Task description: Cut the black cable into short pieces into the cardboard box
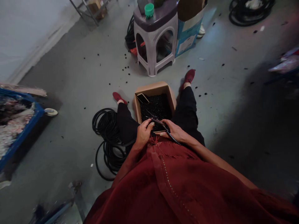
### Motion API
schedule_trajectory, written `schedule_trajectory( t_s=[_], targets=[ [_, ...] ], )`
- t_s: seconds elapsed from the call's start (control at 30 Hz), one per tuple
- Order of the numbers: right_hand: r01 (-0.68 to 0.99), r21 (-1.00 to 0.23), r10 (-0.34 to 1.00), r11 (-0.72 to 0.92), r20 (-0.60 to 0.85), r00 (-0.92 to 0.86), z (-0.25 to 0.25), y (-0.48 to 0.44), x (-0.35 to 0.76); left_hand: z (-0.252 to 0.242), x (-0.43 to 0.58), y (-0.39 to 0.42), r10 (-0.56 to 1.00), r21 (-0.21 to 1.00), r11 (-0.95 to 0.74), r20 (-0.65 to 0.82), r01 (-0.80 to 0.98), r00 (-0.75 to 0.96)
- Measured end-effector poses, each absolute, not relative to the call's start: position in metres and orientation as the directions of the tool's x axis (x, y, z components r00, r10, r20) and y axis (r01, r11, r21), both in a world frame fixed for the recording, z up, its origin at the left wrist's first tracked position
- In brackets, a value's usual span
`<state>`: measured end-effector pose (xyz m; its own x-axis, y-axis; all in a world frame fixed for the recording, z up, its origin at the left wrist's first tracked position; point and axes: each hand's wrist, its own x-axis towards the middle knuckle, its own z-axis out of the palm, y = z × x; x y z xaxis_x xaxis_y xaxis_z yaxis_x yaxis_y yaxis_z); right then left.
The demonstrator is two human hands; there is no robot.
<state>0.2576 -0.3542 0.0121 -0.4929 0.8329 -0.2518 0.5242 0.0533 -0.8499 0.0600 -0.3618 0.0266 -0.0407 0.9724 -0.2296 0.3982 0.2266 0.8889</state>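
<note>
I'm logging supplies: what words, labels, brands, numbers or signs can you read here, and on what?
No text can be read.
Blue box: the pale panel on its side is too blurred to read.
Carton at the back: too small and blurred to tell any print.
Scissors in the right hand: no lettering can be made out.

A stool (153, 26) is standing upright, bearing a cap (149, 10); a blue carton (185, 43) is sitting beside it. To the left, a cart (39, 111) is holding pale material (15, 126). A rack (90, 14) is standing near the wall (30, 28).
</note>
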Motion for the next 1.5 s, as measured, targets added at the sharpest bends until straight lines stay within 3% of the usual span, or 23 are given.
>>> schedule_trajectory(
  t_s=[0.23,0.8,1.33,1.5],
  targets=[
    [0.552,-0.829,0.849,0.091,-0.225,-0.478,0.001,-0.354,0.259,0.026,0.063,-0.36,0.982,0.857,0.17,-0.189,0.486,-0.01],
    [0.57,-0.818,0.879,0.083,-0.21,-0.429,-0.018,-0.352,0.262,0.03,0.054,-0.363,0.921,0.811,0.243,-0.365,0.533,0.135],
    [0.646,-0.759,0.848,0.082,-0.287,-0.445,-0.025,-0.352,0.265,0.012,0.052,-0.361,0.907,0.863,0.292,-0.387,0.413,0.167],
    [0.618,-0.778,0.855,0.114,-0.24,-0.459,-0.024,-0.351,0.265,0.018,0.041,-0.353,0.805,0.869,0.427,-0.491,0.25,0.332]
  ],
)
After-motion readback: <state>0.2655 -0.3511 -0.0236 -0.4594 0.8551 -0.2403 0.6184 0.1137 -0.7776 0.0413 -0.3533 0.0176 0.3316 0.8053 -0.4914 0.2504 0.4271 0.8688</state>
